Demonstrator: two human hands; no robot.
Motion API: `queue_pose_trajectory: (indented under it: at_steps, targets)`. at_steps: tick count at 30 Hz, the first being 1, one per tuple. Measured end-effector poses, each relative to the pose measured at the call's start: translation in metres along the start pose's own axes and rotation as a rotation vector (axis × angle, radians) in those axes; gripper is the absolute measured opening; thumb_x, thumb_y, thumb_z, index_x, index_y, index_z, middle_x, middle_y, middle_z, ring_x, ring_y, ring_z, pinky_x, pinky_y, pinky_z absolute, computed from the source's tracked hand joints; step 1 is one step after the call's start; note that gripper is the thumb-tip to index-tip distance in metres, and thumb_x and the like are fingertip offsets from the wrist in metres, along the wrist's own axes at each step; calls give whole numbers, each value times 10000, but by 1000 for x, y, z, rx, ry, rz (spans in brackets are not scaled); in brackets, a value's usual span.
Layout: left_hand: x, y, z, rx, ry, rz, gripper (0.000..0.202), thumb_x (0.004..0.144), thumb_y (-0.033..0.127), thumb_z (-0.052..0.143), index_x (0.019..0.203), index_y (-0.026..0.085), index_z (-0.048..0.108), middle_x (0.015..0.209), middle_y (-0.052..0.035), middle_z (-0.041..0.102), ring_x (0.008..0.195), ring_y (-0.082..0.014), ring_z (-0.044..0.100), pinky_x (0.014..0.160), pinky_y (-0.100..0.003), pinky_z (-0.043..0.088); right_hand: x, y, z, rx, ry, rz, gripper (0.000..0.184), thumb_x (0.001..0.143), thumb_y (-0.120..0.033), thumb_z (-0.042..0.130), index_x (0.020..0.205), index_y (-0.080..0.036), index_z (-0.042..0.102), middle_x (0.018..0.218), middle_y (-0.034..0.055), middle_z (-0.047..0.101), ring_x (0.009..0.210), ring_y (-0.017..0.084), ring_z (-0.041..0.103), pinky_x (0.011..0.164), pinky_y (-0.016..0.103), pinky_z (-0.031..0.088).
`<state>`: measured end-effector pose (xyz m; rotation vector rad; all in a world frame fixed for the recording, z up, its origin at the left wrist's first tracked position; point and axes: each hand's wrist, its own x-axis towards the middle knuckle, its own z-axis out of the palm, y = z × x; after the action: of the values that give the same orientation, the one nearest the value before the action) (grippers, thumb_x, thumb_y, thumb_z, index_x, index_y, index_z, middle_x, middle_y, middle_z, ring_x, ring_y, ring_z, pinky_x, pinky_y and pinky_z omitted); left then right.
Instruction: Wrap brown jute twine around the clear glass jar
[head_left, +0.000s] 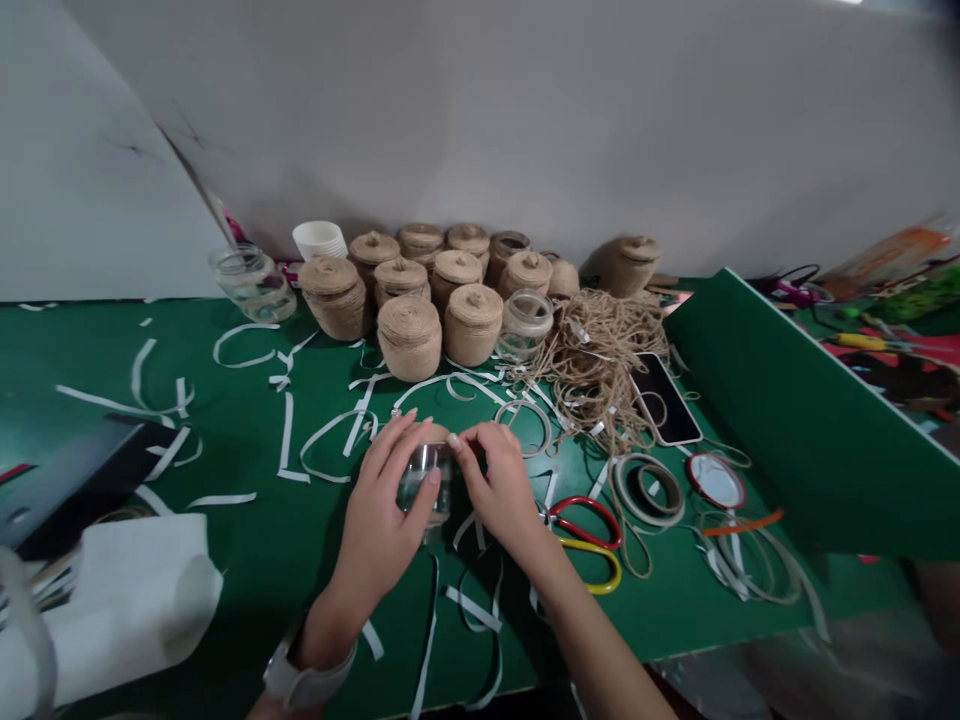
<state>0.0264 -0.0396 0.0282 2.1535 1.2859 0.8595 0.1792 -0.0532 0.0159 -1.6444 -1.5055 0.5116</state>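
A small clear glass jar (426, 482) lies between my hands on the green table, with a tan band around its far end. My left hand (386, 505) is wrapped over the jar's left side, thumb on the glass. At the jar's upper right my right hand (495, 475) has thumb and forefinger pressed together at the tan band; what they pinch is too small to make out. Right of my right wrist lie scissors (589, 545) with one red and one yellow handle. A roll of tape (649, 490) is farther right.
Several twine-wrapped jars (409, 338) stand at the back, with a bare glass jar (525, 325) and tangled twine (600, 350) beside them. A phone (666, 400) lies near a green panel (810, 430). White strips (287, 435) are scattered across the green table (247, 560).
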Motion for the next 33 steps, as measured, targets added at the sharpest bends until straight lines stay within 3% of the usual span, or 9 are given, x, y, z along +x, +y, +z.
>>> queue_pose_trajectory:
  at_steps: [6,10,12,16,23,28,33]
  targets:
    - [-11,0,13,-209,98,-109,427,1019,324,406,1446,303,417,1518,-57,441,1420,-229,408,1141,-445,410,-8,-2,5,-66,102,40,297,1012,-384,365,798,-232,505,799,33,599,825,215,540,802,379,407]
    - [-11,4,11,9,77,32,446,1023,253,372,1466,290,407,1568,-56,381,1481,-258,297,1203,-525,282,-8,-7,5,-205,103,17,282,1002,-347,371,770,-228,477,805,50,592,823,225,519,798,384,396]
    - [-10,3,7,77,44,129,457,1023,210,356,1471,286,403,1562,-43,398,1490,-241,280,1215,-506,265,-6,-9,4,-266,100,-8,274,997,-338,387,767,-226,483,801,51,602,825,228,514,807,381,385]
    - [-12,-1,1,73,-9,136,471,1018,248,400,1488,251,373,1541,-56,427,1466,-220,332,1161,-409,388,2,-12,2,-335,67,-38,291,995,-382,430,770,-218,517,800,38,638,827,224,507,827,368,363]
    - [-17,-7,-6,119,19,117,431,1016,272,386,1442,275,448,1523,-69,432,1425,-257,395,1105,-429,448,7,-9,1,-368,-20,-59,340,1018,-398,383,789,-209,549,804,30,662,824,215,518,830,341,345]
    - [-18,-5,-14,145,109,-7,410,1010,305,346,1368,171,492,1422,-141,521,1335,-290,501,1025,-454,513,-1,0,6,-400,-22,-81,364,1024,-371,376,741,-212,540,767,30,655,799,204,523,827,324,345]
    - [-15,9,-8,236,74,-74,601,941,477,485,1435,138,438,1413,-196,481,1246,-359,562,822,-431,605,-2,0,14,-453,37,-100,342,1019,-341,402,741,-214,557,742,29,653,785,205,528,804,316,333]
